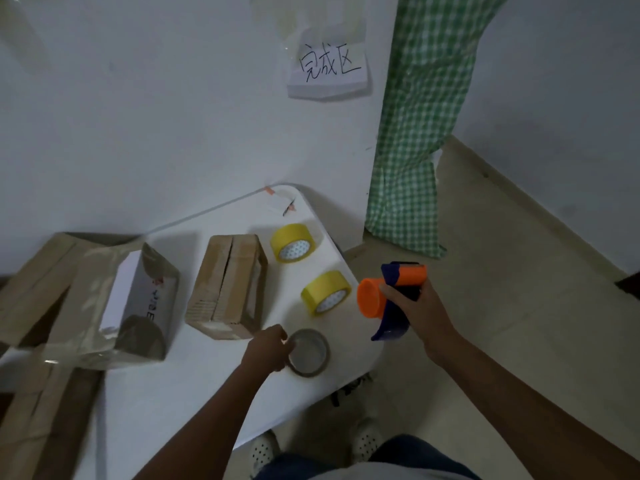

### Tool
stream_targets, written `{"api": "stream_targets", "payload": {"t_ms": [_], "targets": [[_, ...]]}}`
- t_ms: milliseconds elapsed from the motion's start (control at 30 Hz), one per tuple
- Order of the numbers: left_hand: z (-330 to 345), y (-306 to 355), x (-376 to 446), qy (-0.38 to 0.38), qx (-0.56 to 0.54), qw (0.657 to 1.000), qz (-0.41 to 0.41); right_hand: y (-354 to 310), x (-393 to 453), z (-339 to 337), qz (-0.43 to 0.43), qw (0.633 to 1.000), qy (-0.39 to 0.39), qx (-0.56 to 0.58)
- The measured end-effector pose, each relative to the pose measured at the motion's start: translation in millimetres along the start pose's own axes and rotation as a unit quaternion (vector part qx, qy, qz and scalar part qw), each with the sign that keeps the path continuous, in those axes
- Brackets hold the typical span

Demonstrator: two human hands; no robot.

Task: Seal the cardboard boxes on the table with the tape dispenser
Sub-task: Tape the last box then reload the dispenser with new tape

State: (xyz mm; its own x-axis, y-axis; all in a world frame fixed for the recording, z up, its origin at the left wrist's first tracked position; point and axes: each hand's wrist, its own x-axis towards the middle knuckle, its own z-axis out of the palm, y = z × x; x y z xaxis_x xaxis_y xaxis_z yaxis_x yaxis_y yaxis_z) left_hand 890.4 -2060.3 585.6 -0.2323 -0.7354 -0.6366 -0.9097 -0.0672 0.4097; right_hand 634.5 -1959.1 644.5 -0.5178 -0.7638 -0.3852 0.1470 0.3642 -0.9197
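The right hand [420, 306] grips the tape dispenser [391, 296], its orange roller pointing left; the left hand [268, 348] pinches the clear tape roll [308, 353] lying flat on the bench [173, 393].

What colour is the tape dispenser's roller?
Orange, on the tape dispenser in the right hand; head view.

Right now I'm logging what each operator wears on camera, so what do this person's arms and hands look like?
Both arms are bare right up to the frame edge, with no sleeves showing. The left hand and right hand have no gloves, and no watch, ring or wristband can be seen. No cables or markings are visible on them.
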Motion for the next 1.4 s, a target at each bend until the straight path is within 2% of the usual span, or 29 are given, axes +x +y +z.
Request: {"api": "stream_targets", "payload": {"t_ms": [100,167,200,233,267,333,367,433,533,600,700,800,867,967,1167,1400], "targets": [[5,5,3,0.084,0.030,0.996,0.020,-9,21,-1,-0.034,0.999,-0.021,-0.031],[10,13,-1,0.129,-0.064,0.989,0.027,-18,35,1,-0.063,0.996,-0.026,-0.060],[12,17,-3,0.137,-0.147,0.979,0.017,-23,42,4,-0.078,0.993,-0.031,-0.081],[13,23,-5,0.132,-0.259,0.957,-0.005,-28,50,7,-0.093,0.989,-0.042,-0.103],[15,31,-7,0.109,-0.386,0.915,-0.033,-34,58,12,-0.109,0.984,-0.061,-0.127],[16,47,-11,0.049,-0.591,0.800,-0.086,-42,74,23,-0.140,0.969,-0.120,-0.165],[17,53,-11,0.033,-0.647,0.753,-0.111,-46,80,30,-0.152,0.958,-0.157,-0.187],[18,66,-12,0.018,-0.704,0.694,-0.150,-52,92,43,-0.179,0.923,-0.225,-0.257],[21,75,-8,0.012,-0.730,0.659,-0.181,-54,106,65,-0.214,0.853,-0.304,-0.365],[23,77,-5,0.015,-0.743,0.640,-0.194,-52,112,75,-0.226,0.820,-0.336,-0.404],[26,82,-1,0.029,-0.774,0.601,-0.197,-52,117,81,-0.227,0.794,-0.356,-0.438],[27,83,5,0.032,-0.804,0.562,-0.190,-52,120,80,-0.209,0.793,-0.359,-0.446],[27,85,9,0.029,-0.803,0.567,-0.180,-49,119,76,-0.194,0.797,-0.360,-0.444],[28,87,11,0.018,-0.781,0.600,-0.175,-43,113,66,-0.173,0.800,-0.358,-0.449],[28,89,10,0.023,-0.741,0.656,-0.143,-25,105,51,-0.115,0.836,-0.317,-0.433],[23,83,13,-0.010,-0.689,0.715,-0.116,-21,109,45,-0.049,0.843,-0.302,-0.442]]}}
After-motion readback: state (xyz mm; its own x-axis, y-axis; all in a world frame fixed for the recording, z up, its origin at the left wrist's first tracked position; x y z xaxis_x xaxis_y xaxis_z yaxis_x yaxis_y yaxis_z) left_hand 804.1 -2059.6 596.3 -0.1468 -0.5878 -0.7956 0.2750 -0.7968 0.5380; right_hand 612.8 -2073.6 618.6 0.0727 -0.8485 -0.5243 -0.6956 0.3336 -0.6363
